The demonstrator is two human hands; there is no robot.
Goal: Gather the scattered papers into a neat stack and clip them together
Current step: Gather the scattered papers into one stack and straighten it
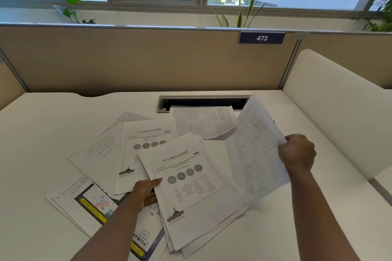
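Note:
Printed papers lie scattered on a white desk (42, 133). My left hand (146, 194) grips the left edge of a loose stack of sheets (191, 188) topped by a page with four grey circles. My right hand (298, 153) holds a single printed sheet (254, 150) by its right edge, lifted and tilted above the desk to the right of the stack. More sheets lie flat: one with the same heading (144, 144), a text page (201, 121) at the back, a handwritten page (99, 150) at the left, and a colourful printed page (93, 203) under my left forearm. No clip is visible.
A cable slot (203, 100) is set into the desk behind the papers. A tan partition (137, 59) with a "473" label (262, 38) closes the back. A white curved divider (331, 112) rises along the right side. Plants stand on the window sill beyond.

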